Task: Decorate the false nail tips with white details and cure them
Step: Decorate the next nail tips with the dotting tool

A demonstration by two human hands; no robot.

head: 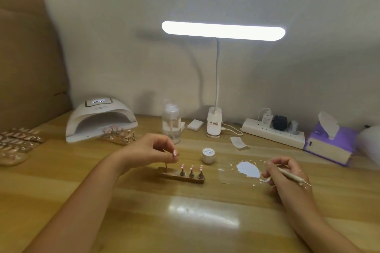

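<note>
Nearest, left of middle, the left hand (152, 150) pinches what may be a nail tip (175, 153) over the wooden stand (181, 178); it is blurry. At the right, the right hand (285, 172) grips a brush (293, 176) beside the white paint (247, 169). A shaky pinch could smudge the tip or knock the stand over.
</note>
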